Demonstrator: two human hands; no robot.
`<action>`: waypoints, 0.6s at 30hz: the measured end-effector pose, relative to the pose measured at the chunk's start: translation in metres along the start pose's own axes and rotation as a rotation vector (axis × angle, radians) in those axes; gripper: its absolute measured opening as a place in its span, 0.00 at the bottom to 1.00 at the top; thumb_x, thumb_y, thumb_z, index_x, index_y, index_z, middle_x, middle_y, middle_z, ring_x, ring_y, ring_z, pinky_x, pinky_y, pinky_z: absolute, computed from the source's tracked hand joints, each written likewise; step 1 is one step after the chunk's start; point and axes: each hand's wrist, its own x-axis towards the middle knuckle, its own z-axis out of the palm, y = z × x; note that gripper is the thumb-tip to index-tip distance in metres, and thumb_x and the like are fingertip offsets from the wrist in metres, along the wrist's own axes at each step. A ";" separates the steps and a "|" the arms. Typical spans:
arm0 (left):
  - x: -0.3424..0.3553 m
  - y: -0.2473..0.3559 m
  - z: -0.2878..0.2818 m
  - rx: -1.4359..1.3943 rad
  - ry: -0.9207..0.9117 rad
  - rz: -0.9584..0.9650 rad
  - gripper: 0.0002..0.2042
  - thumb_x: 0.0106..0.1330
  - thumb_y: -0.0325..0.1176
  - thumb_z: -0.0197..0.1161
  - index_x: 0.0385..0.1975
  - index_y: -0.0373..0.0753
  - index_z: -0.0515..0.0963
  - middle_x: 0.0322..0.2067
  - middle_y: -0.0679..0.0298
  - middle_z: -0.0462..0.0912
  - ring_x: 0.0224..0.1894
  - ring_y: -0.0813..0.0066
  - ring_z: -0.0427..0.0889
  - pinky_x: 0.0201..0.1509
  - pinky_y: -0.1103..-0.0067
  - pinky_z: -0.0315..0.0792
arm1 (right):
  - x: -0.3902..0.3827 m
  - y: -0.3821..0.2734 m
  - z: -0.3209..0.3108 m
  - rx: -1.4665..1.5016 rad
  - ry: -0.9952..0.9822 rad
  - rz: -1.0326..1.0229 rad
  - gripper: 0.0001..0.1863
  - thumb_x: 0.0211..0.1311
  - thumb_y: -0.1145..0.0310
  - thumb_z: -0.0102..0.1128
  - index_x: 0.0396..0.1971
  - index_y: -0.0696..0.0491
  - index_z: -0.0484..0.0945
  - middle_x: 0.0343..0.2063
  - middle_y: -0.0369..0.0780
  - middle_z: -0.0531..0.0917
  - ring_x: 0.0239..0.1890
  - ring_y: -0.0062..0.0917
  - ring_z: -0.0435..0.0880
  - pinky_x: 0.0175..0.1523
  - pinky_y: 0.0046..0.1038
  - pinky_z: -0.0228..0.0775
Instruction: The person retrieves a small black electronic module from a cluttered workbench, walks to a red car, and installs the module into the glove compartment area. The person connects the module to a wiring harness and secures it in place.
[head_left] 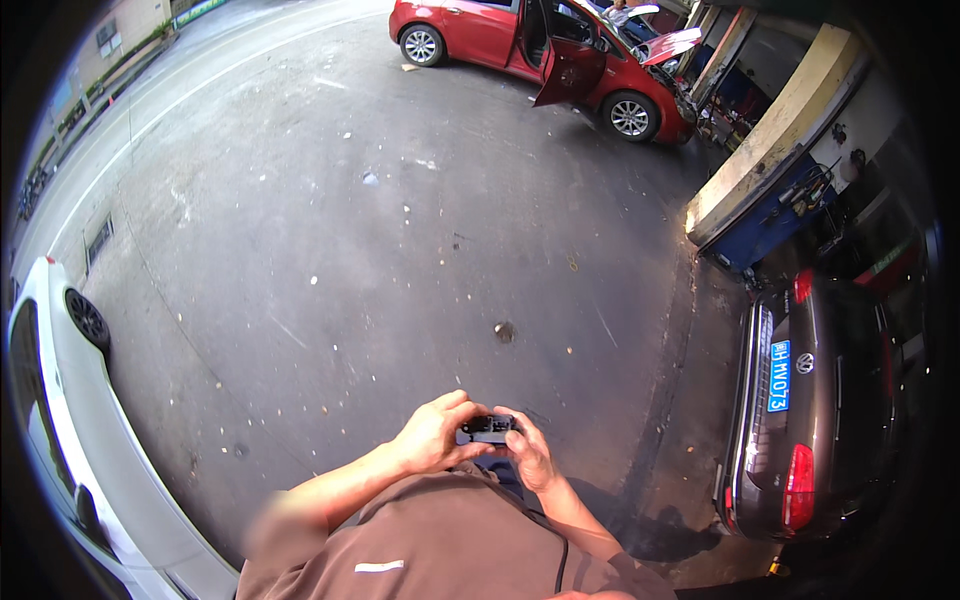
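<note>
**A person holds a small dark device in both hands on a garage forecourt**

Seen from a head-worn camera looking down. Low in the middle of the frame, two bare forearms come up from the lower edge and meet over a brown shirt. The left hand (432, 432) curls around the left end of a small dark device (487, 429), fingers wrapped over its top. The right hand (530, 452) closes on its right end, thumb side turned toward the device. Both hands are shut on it, holding it just in front of the chest, above the ground. The device is too small to tell what kind of thing it is or whether any part of it is open, pressed or taken apart.

As for progress, the device is picked up and gripped by both hands; nothing in the picture shows any change made to it, so the work on it looks to be at an early or middle point at most.

Around the person lies grey asphalt (330, 240) scattered with small bits of debris. At the left edge stands a white car (60, 400). At the lower right stands a dark car (820, 410), rear end showing. At the top centre a red car (540, 50) sits with a door and bonnet open, another person partly visible behind it. At the upper right a cream and blue pillar (770, 160) marks the workshop entrance.
</note>
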 end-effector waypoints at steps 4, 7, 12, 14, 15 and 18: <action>0.128 -0.068 -0.068 0.006 0.082 0.120 0.24 0.61 0.36 0.82 0.55 0.37 0.83 0.42 0.54 0.82 0.43 0.49 0.85 0.50 0.62 0.82 | 0.162 -0.027 -0.030 0.494 -0.141 0.095 0.51 0.68 0.25 0.64 0.76 0.51 0.69 0.64 0.46 0.83 0.59 0.37 0.88 0.62 0.43 0.84; 0.218 -0.138 -0.110 0.051 0.138 0.081 0.26 0.59 0.32 0.83 0.58 0.37 0.83 0.43 0.55 0.82 0.42 0.52 0.85 0.47 0.63 0.82 | 0.300 -0.042 -0.047 0.666 -0.243 0.213 0.50 0.68 0.24 0.61 0.75 0.49 0.70 0.65 0.47 0.83 0.58 0.40 0.88 0.62 0.46 0.84; 0.368 -0.221 -0.199 -0.038 0.258 -0.138 0.27 0.59 0.33 0.85 0.59 0.37 0.84 0.45 0.55 0.84 0.44 0.55 0.89 0.49 0.65 0.85 | 0.525 -0.126 -0.058 0.703 -0.397 0.355 0.45 0.74 0.29 0.55 0.72 0.54 0.74 0.66 0.46 0.83 0.61 0.36 0.86 0.64 0.46 0.82; 0.418 -0.246 -0.242 -0.002 0.309 -0.143 0.27 0.59 0.36 0.86 0.58 0.38 0.85 0.45 0.56 0.85 0.44 0.58 0.89 0.48 0.66 0.85 | 0.605 -0.168 -0.061 0.641 -0.483 0.411 0.43 0.76 0.31 0.53 0.72 0.55 0.75 0.67 0.46 0.83 0.64 0.35 0.85 0.67 0.45 0.81; 0.441 -0.259 -0.264 0.025 0.321 -0.153 0.27 0.58 0.37 0.86 0.58 0.39 0.86 0.44 0.56 0.85 0.44 0.58 0.89 0.48 0.66 0.84 | 0.643 -0.187 -0.063 0.613 -0.487 0.435 0.41 0.78 0.33 0.52 0.71 0.55 0.76 0.66 0.46 0.83 0.63 0.35 0.85 0.67 0.45 0.81; 0.528 -0.317 -0.321 0.023 0.386 -0.157 0.29 0.56 0.38 0.87 0.58 0.41 0.86 0.44 0.57 0.86 0.42 0.60 0.88 0.49 0.67 0.83 | 0.766 -0.229 -0.071 0.590 -0.496 0.472 0.37 0.81 0.37 0.53 0.70 0.54 0.77 0.62 0.45 0.86 0.61 0.35 0.87 0.67 0.45 0.82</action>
